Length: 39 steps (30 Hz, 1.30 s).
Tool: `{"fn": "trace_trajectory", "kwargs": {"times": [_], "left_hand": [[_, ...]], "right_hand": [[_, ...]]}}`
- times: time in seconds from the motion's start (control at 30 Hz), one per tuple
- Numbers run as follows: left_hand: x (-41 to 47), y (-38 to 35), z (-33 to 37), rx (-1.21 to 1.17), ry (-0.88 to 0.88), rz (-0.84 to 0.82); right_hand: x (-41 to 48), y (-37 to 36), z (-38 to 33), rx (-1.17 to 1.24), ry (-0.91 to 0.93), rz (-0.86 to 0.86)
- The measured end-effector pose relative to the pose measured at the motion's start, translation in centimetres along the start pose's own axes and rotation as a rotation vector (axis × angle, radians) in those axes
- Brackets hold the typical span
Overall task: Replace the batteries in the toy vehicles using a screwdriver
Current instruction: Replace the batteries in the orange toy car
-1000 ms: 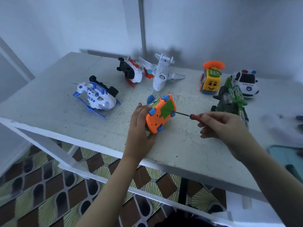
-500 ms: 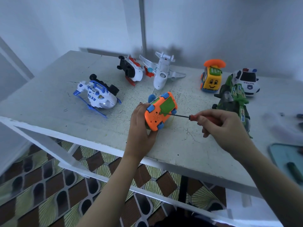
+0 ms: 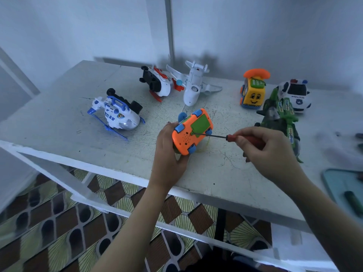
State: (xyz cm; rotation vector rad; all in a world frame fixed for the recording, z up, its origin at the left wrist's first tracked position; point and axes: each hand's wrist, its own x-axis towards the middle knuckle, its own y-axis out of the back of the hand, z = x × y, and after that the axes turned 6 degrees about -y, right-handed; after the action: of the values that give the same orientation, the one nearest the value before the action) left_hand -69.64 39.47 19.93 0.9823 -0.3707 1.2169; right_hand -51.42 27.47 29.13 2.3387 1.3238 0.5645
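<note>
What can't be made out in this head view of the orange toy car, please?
Head view:
- What the screwdriver tip meets: too small.
- Top side of the orange toy car: turned away, behind the left hand.
- Screwdriver handle: mostly covered by the right hand.
- Contents of the teal tray: blurred, cut off by the right edge.

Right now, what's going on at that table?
A person's left hand holds the orange car bottom up on the table. The right hand holds a screwdriver, its tip at the edge of the green cover on the car's underside. The cover is on. The other toys sit behind, untouched.
</note>
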Motion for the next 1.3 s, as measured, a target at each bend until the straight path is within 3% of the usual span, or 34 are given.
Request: {"fn": "trace_trajectory", "kwargs": {"times": [1.03,1.13,1.3], "left_hand": [[0.2,0.0,0.2,-0.070,0.019,0.000],[0.2,0.0,0.1,-0.068,0.014,-0.007],[0.2,0.1,0.1,-0.064,0.003,-0.034]], "right_hand": [[-0.3,0.4,0.4,-0.037,0.058,-0.019],[0.0,1.1,-0.3,0.075,-0.074,-0.091],[0.7,1.6,-0.9,0.319,-0.547,-0.405]]}}
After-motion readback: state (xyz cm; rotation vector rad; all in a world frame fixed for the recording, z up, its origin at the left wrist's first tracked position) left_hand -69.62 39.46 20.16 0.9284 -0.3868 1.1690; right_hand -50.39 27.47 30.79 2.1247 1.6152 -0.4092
